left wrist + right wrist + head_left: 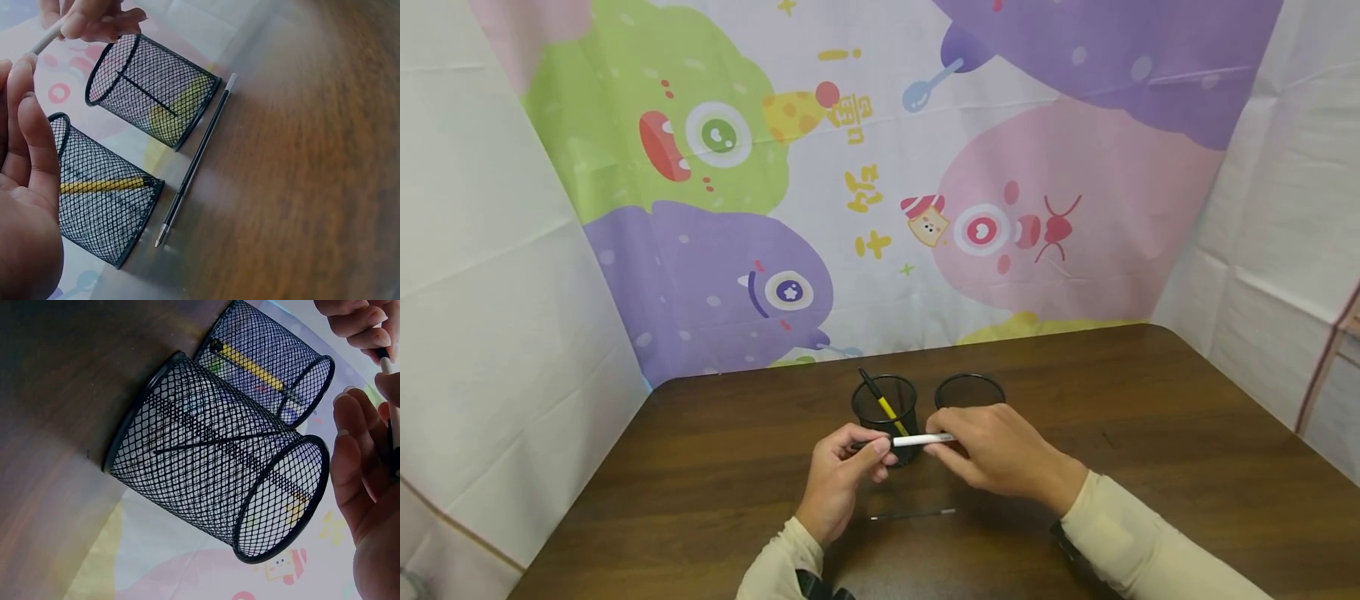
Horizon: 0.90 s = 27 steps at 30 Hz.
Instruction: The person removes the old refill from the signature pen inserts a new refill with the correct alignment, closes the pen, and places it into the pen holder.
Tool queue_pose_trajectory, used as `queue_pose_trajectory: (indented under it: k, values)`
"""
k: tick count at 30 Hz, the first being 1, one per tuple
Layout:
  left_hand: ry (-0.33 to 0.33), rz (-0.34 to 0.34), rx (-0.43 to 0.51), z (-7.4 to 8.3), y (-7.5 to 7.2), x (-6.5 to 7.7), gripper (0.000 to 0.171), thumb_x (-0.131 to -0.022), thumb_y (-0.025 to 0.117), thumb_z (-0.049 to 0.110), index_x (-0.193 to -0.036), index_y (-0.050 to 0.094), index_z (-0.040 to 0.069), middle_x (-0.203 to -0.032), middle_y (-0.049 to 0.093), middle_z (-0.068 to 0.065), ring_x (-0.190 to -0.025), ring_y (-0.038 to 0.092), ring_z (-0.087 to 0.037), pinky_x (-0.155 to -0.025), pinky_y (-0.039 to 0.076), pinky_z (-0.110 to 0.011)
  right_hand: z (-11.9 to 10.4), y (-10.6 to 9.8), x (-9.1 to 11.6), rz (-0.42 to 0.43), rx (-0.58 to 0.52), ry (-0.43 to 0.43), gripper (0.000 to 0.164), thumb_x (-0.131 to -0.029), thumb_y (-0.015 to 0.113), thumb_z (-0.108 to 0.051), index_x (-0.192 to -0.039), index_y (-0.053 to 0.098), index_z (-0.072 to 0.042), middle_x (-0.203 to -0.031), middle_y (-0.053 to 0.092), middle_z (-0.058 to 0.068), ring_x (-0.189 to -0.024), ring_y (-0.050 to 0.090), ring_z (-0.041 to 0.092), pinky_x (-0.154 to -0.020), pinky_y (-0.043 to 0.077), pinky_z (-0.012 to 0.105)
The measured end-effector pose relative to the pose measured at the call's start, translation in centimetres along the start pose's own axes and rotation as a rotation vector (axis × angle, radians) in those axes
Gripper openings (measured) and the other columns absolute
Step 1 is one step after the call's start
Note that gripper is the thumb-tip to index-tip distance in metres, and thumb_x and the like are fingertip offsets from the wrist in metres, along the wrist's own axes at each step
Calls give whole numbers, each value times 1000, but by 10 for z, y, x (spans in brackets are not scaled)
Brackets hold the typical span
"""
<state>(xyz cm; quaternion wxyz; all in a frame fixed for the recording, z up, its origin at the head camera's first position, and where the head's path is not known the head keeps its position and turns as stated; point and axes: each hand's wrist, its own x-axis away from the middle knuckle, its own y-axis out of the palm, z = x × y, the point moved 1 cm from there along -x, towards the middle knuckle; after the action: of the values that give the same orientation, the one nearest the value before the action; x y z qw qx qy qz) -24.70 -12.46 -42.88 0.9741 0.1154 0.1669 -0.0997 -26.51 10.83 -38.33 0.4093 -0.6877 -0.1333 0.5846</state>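
Observation:
My left hand (841, 475) pinches the black end of a white pen (917, 440) between thumb and fingers. My right hand (1003, 450) grips the pen's other end, so the pen lies level between both hands above the table. A thin pen refill (913, 515) with a dark ink tube lies on the tabletop below; its metal tip (162, 235) shows in the left wrist view. Behind my hands stand two black mesh pen holders, the left holder (854, 414) with a yellow-and-black pen (883, 402) leaning in it, the right holder (206, 481) partly hidden by my right hand.
The dark wooden table (737, 467) runs back to a cloth backdrop (880, 308) printed with cartoon monsters. Pale cloth walls (512, 275) rise on both sides.

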Motion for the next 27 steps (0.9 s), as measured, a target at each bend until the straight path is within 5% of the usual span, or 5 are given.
queue_pose_trajectory:
  k: [13,27]
  values:
    - [-8,-1,-12,-1,1,0,26,-95,67,6,-107,60,-16,-76,71,-6,-60,64,-12,-58,53,-23,1,0,0,11,22,-2,9,-97,67,-24,-91,63,-18,-73,49,-15,-57,40,-3,-49,36,14]
    - [20,-12,-31,-3,2,-1,20,-95,67,4,-102,62,-14,-76,72,-6,-62,64,-10,-60,54,-22,-1,3,1,5,8,9,10,-93,70,-24,-93,64,-16,-73,53,-15,-58,41,-4,-50,37,13]
